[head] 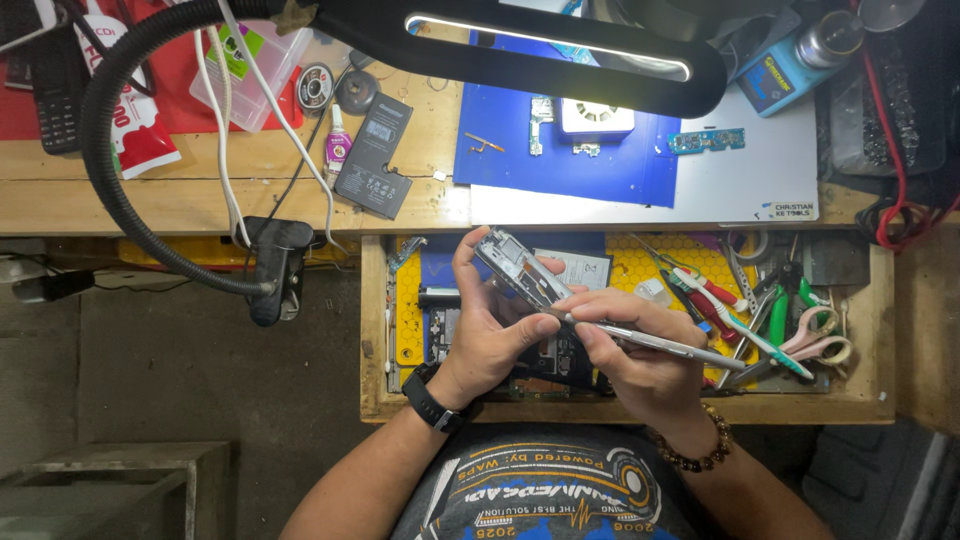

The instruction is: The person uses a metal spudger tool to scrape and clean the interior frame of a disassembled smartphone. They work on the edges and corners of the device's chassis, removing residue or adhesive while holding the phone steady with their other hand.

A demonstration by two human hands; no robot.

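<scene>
Head view: two hands over open wooden drawer [378, 330] below table's front edge. Left hand [487, 335] grip clenched round one opened phone [522, 272], held tilted. Right hand [640, 360] grip pinched one metal tweezers [650, 342], tip touching phone. One battery [374, 156], one blue mat [570, 150] on table. Lamp arm [520, 45] crossed table's far edge.

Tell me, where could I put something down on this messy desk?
The right part of the pale mat, between the small green circuit board and the desk's front edge, is bare. So is the wood left of the black battery. The open drawer under both hands is crammed with tools.
</scene>
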